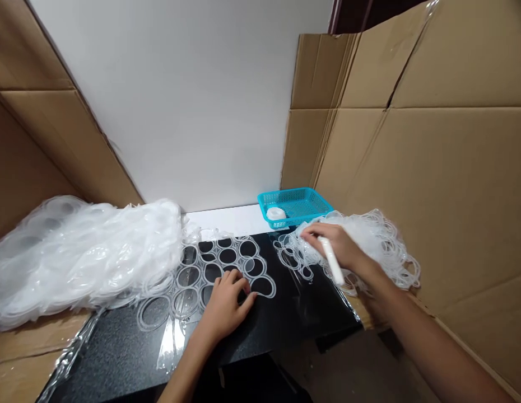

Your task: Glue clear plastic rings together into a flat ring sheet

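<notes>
My left hand (230, 305) rests on a sheet of joined translucent rings (186, 302) laid flat on the black tabletop. Its thumb stands apart from the fingers, near the ring at the sheet's right end. A white, pen-like handle (333, 263) is in the closed fingers of my right hand (334, 243); its working tip is hidden. That hand is over the left part of a heap of loose clear rings (370, 238), some of which spread onto the table beneath it.
A large pile of translucent ring sheets (92, 252) fills the left side. At the back, a blue plastic basket (296, 196) holds a small stack of white rings (276, 213). Cardboard walls (432, 184) stand on both sides. The black table's (294, 319) front edge is close to me.
</notes>
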A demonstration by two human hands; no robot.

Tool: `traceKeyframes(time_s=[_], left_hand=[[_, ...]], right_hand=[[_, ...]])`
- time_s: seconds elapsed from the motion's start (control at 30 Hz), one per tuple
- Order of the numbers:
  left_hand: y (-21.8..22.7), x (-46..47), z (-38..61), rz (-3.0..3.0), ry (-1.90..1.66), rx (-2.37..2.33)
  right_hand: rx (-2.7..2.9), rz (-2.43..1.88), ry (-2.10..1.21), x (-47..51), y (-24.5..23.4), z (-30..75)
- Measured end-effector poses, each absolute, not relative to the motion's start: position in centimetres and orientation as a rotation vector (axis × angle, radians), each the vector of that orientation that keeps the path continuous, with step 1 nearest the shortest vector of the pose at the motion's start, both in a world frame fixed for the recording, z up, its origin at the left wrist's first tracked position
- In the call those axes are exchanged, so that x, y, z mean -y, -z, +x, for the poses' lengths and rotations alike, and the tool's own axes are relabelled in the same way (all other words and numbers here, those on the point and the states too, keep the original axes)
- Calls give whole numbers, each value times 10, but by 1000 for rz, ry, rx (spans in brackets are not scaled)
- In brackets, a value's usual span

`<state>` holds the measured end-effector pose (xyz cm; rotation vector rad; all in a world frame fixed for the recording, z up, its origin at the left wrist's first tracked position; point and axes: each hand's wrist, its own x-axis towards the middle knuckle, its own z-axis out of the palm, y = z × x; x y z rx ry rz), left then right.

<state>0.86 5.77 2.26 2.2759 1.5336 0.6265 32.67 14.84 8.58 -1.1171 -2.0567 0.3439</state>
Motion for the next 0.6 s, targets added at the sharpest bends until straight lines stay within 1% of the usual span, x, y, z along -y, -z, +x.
traceKeyframes(time_s=[0.07, 0.1, 0.13, 0.23, 0.33, 0.47, 0.6], left_hand=[[-23, -51, -1, 2231, -667, -1535], [-22, -46, -6, 2218, -690, -1533], [-21, -41, -10, 2212, -712, -1533], [-13, -26, -17, 2201, -763, -1575], [-6, -15, -19, 2191, -769, -1657], [-3, -11, -20, 2186, -785, -1673], [-2, -13, -21, 2191, -830, -1654]], right_hand=[[2185, -1010, -555, -146, -73, 285], [2248, -967, -610, -146, -63, 264], [2300, -946, -628, -147, -52, 243], [2351, -1095, -583, -152, -21, 193], [2333, -1149, -585, -152, -5, 172], [2135, -1146, -643, -150, -10, 203], [1853, -1268, -493, -154, -31, 283]])
